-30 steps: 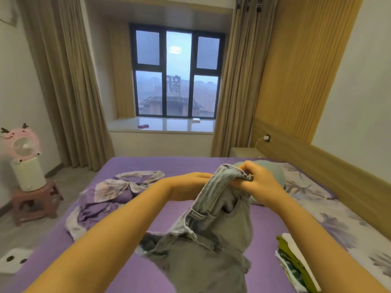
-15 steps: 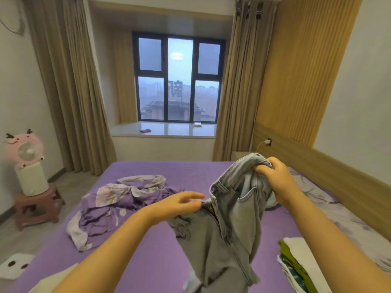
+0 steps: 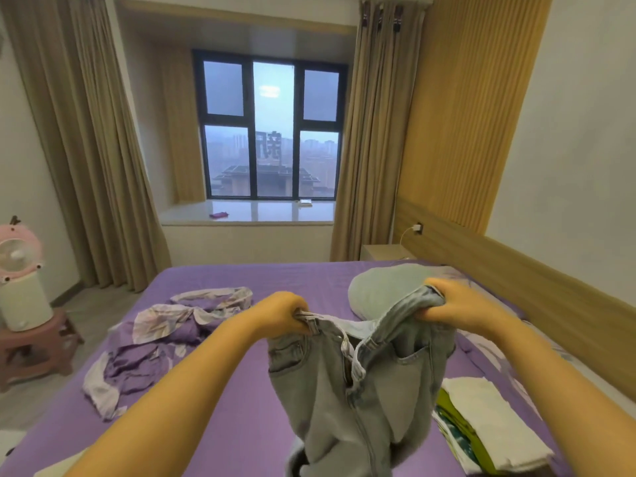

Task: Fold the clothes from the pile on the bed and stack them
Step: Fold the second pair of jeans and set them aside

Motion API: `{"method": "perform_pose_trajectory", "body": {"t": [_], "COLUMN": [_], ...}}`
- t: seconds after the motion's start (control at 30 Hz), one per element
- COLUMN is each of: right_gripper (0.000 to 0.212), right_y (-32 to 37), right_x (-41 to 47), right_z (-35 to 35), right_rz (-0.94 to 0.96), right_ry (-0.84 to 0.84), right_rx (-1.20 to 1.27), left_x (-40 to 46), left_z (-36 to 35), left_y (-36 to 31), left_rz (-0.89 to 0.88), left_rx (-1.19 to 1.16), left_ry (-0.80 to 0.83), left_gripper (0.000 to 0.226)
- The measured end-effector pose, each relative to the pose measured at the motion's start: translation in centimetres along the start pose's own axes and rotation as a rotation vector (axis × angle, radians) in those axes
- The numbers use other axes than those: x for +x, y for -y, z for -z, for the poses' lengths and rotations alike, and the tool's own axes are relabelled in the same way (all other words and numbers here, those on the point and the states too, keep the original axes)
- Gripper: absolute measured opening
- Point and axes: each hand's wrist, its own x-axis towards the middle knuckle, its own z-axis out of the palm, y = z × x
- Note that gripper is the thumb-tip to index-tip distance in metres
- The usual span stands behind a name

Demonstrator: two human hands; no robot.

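Observation:
I hold up a pair of light grey jeans (image 3: 347,397) by the waistband over the purple bed (image 3: 241,438). My left hand (image 3: 284,315) grips the waistband's left end, and my right hand (image 3: 457,306) grips its right end. The fly hangs open between them and the legs drop out of view at the bottom. A stack of folded clothes (image 3: 481,425), white on top with green beneath, lies on the bed at the lower right. A crumpled purple floral garment (image 3: 161,342) lies on the bed to the left.
A grey-green pillow (image 3: 382,287) lies behind the jeans near the wooden headboard (image 3: 516,270). A pink fan on a white cylinder (image 3: 19,273) stands on a small pink stool at the far left. A window with tan curtains is straight ahead.
My left hand has closed on the left end of the waistband. Both hands have spread apart, stretching the waistband wide. The view has tilted up slightly.

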Motion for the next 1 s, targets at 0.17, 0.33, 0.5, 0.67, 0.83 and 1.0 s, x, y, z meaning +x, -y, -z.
{"method": "perform_pose_trajectory", "body": {"t": [0.17, 0.33, 0.5, 0.67, 0.83, 1.0], "right_gripper": [0.03, 0.041, 0.026, 0.02, 0.014, 0.009], "right_y": [-2.0, -3.6, -5.4, -8.3, -12.2, -16.5], "right_x": [-0.9, -1.6, -1.6, -1.5, -2.1, -2.9], "right_z": [0.9, 1.0, -1.3, -7.2, -16.4, -25.8], "right_rz": [-0.033, -0.066, -0.071, -0.147, -0.213, -0.265], "right_ry": [0.074, 0.051, 0.091, 0.355, 0.579, 0.605], "right_rx": [-0.12, 0.037, 0.131, 0.178, 0.17, 0.113], "left_x": [0.8, 0.1, -1.6, -3.7, -6.9, -9.0], "left_z": [1.8, 2.2, 0.2, -5.6, -15.8, -25.4], "left_y": [-1.1, -1.5, -1.2, 1.1, 4.3, 8.4], "left_rz": [0.059, 0.12, 0.095, 0.256, 0.395, 0.481], "left_rx": [0.017, -0.198, -0.278, -0.29, -0.338, -0.382], "left_ry": [0.011, -0.009, 0.134, 0.329, 0.616, 0.697], "left_gripper": [0.026, 0.021, 0.015, 0.035, 0.032, 0.025]}}
